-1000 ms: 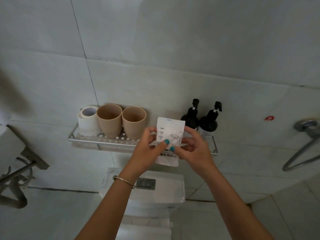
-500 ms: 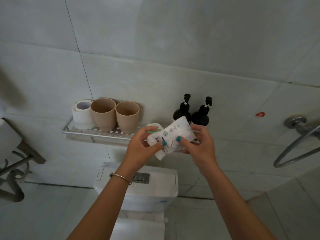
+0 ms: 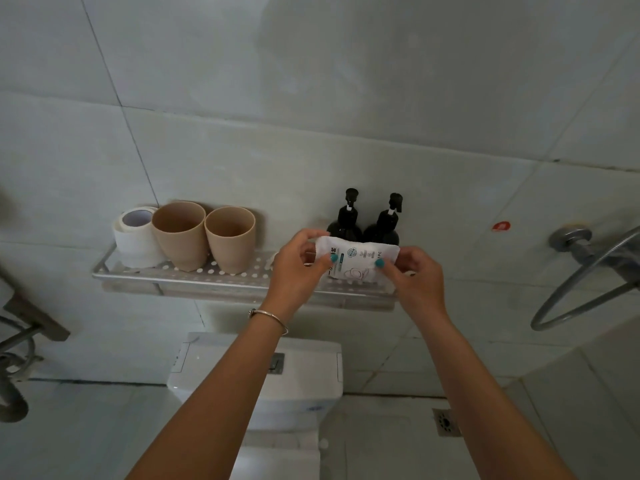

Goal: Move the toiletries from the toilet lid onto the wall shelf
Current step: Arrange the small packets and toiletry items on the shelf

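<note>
A white printed packet (image 3: pixel 355 259) lies sideways over the perforated metal wall shelf (image 3: pixel 242 277), just in front of two black pump bottles (image 3: pixel 346 220). My left hand (image 3: pixel 298 268) pinches its left end and my right hand (image 3: pixel 415 275) pinches its right end. Further left on the shelf stand two beige cups (image 3: pixel 204 235) and a white toilet paper roll (image 3: pixel 135 237). Whether the packet rests on the shelf or hangs just above it is unclear. The toilet lid is mostly hidden by my arms.
The white toilet tank (image 3: pixel 304 372) sits directly below the shelf. A metal hose and wall valve (image 3: pixel 571 244) are at the right, pipes (image 3: pixel 14 362) at the left edge, and a floor drain (image 3: pixel 446 422) lies on the tiles.
Both hands turned the packet from upright to lying sideways and carried it forward to the shelf, in front of the pump bottles.
</note>
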A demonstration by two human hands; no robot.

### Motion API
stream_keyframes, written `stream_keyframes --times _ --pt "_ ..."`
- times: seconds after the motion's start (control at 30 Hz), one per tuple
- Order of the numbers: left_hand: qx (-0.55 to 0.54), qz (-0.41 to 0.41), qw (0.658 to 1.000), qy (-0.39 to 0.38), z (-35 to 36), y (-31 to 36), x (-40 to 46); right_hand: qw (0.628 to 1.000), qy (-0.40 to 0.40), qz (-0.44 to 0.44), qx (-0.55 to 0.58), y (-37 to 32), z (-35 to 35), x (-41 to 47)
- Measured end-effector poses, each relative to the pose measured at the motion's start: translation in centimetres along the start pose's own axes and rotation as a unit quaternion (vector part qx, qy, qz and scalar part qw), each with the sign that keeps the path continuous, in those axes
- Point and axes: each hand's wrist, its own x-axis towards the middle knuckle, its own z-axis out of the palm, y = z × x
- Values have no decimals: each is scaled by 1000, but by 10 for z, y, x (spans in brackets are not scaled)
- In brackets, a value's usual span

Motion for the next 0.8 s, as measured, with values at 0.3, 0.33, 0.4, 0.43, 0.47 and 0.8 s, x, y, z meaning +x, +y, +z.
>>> stream_keyframes --times 0.3,0.33,0.4,0.43,0.47,0.8 --pt "206 -24 978 7 10 -22 4 995 6 15 -98 35 -9 6" --pt "232 -27 972 2 7 -22 4 994 3 -1 -112 35 -10 5" --pt "246 -35 969 -5 4 -25 4 992 -1 -21 -123 36 -10 5" --pt "243 -39 969 -6 3 -26 4 993 -3 -19 -115 37 -11 5" --pt "240 -40 970 -6 3 -27 4 995 -5 -11 -95 38 -12 6" --pt "251 -19 968 -3 5 -27 3 1000 -19 6 -11 42 -17 10"
